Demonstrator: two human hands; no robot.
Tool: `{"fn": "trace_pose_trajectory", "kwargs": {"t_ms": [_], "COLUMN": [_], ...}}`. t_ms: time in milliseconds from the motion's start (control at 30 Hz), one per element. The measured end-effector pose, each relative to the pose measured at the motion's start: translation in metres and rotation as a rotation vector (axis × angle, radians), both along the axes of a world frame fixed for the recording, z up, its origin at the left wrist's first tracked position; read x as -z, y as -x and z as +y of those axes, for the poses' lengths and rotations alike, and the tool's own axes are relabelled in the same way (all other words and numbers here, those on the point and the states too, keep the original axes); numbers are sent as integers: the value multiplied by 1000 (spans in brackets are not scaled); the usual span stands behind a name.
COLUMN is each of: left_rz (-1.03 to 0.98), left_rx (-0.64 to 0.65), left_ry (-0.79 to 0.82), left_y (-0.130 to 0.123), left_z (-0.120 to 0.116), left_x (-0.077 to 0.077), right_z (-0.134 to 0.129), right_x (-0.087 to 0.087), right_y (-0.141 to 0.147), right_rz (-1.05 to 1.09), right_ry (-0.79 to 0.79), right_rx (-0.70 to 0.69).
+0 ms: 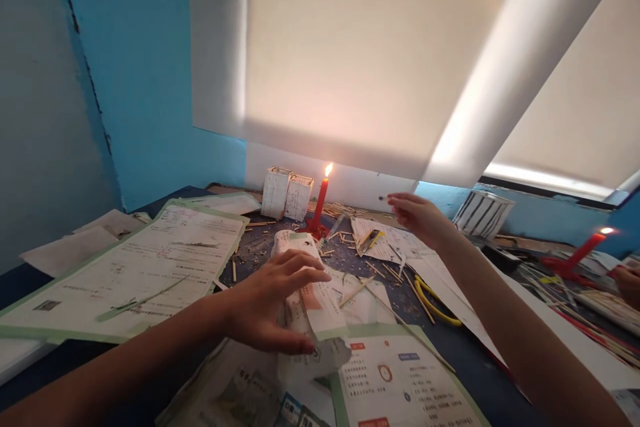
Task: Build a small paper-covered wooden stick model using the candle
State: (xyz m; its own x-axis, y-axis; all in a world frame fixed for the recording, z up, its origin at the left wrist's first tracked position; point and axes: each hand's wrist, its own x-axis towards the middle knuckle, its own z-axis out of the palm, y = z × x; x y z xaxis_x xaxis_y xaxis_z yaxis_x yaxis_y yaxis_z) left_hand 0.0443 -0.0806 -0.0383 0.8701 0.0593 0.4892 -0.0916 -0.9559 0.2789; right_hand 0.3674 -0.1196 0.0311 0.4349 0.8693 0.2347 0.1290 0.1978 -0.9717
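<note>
My left hand (280, 300) hovers over a folded printed paper (325, 310), with its fingers spread and nothing in them. My right hand (415, 217) is raised to the right of a lit red candle (322, 200). Its fingertips pinch a small dark-tipped stick (383, 198), most of which the fingers hide. The candle stands upright in a red base (316, 228), apart from both hands. Thin wooden sticks (355, 290) lie on the papers beneath and between the hands.
Two paper-covered boxes (299, 197) stand left of the candle. A yellow cutter (371, 240), a yellow-handled tool (435, 303) and loose papers (185, 267) lie around. At right are a striped box (483, 213), another lit candle (586, 248) and another person's hand (627, 283).
</note>
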Motion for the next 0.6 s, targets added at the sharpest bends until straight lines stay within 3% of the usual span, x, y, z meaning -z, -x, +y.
{"fn": "trace_pose_trajectory", "kwargs": {"t_ms": [133,267,400,600], "left_rz": [73,82,125,64], "left_rx": [-83,-106,-110,-272], "left_ry": [42,39,128,285], "left_y": [-9,-21,-29,-32], "left_z": [-15,-21,-15,0], "left_x": [-13,-18,-17,-11], "right_z": [-42,-62,-69,-66], "right_x": [31,52,55,53], "right_y": [9,25,41,60], "right_rz": [91,207,240,173], "right_ry": [178,286,313,302], "right_rx": [-168,-286,-384,-546]}}
